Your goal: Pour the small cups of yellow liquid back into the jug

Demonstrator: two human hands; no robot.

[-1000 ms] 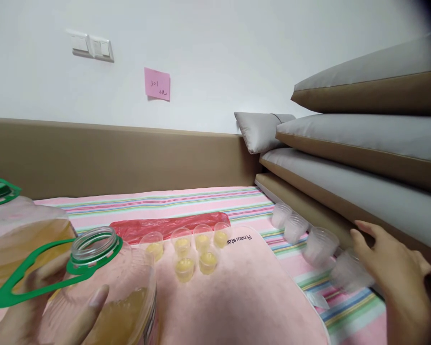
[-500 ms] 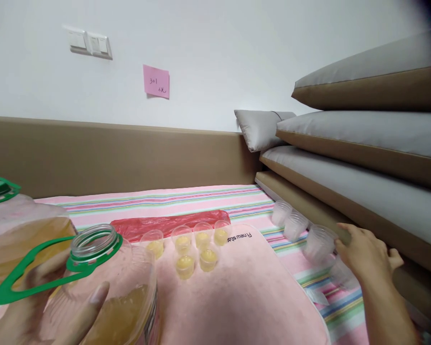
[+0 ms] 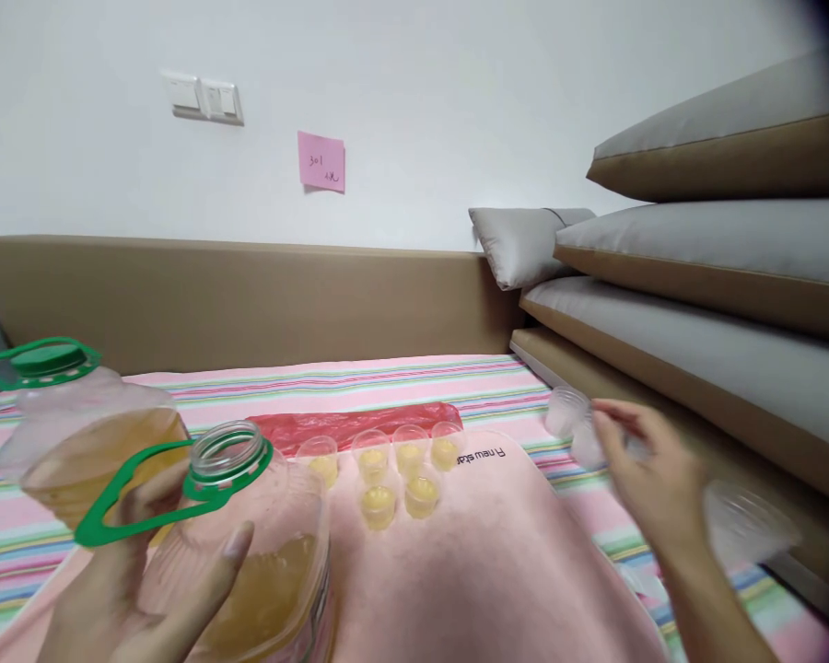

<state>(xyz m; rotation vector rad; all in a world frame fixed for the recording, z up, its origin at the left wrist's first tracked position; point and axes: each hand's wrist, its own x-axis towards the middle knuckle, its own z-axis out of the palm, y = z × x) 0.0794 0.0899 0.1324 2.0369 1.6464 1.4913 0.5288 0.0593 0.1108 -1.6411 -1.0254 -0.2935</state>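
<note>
My left hand [image 3: 172, 562] grips a large clear plastic jug [image 3: 276, 580], its fingers round the neck and shoulder by the green handle [image 3: 117, 516]. The jug's mouth is uncapped and yellow-brown liquid stands inside. At the right, my right hand [image 3: 653, 470] is closed, thumb and index fingertips at the rim of a plastic cup [image 3: 586, 444] in a row of clear cups. It partly hides the cups behind it. Several small cups [image 3: 379, 506] of yellow liquid stand on the pink mat [image 3: 511, 552].
A second jug [image 3: 103, 460] with a green cap stands at the left. Behind the cups lies a red plastic bag [image 3: 345, 425]. More clear cups [image 3: 746, 522] lie beside my right wrist. Stacked grey-brown cushions [image 3: 718, 249] border the right side; a brown board [image 3: 249, 304] runs along the wall.
My right hand has moved left and farther away along the row of clear cups. The view has shifted slightly left. My left hand still holds the jug.
</note>
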